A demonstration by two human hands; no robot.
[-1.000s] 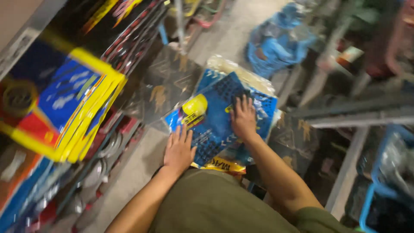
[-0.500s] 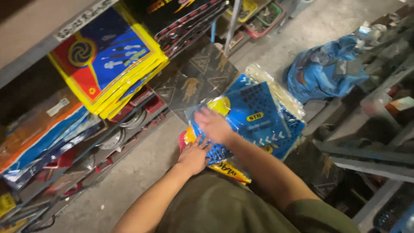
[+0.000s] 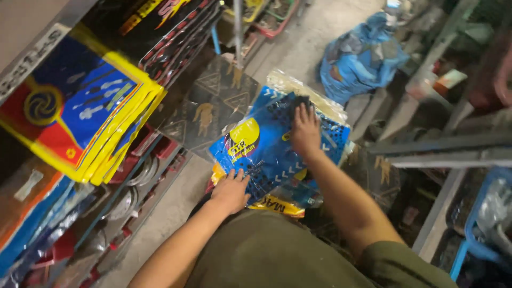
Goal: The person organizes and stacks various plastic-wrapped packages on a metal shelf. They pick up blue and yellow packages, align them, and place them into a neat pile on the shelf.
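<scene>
Setting: narrow storeroom aisle with a grey concrete floor (image 3: 298, 48), seen from above, metal racks on both sides.
Left shelf: stack of flat yellow-edged packets with blue and red fronts (image 3: 80, 114) jutting from the rack; dark packets above, blue and orange ones below.
Main thing: blue glossy plastic packet with a yellow round patch (image 3: 261, 146), lying flat on top of a low pile of similar packets in the aisle, just ahead of the knees.
Left hand (image 3: 230, 191): fingers spread, palm down, pressed on the near edge of the blue packet; holding nothing.
Right hand (image 3: 305, 133): flat and open, fingers splayed on the far upper part of the same packet; not closed on anything.
Beneath and behind: dark patterned sheet (image 3: 205, 112) on the floor, clear plastic wrap (image 3: 312, 96) peeking out past the packet.
Further off: crumpled blue plastic bag (image 3: 360, 56) on the floor, well apart.
Right edge: blue plastic crate (image 3: 480, 224) under the rack.
</scene>
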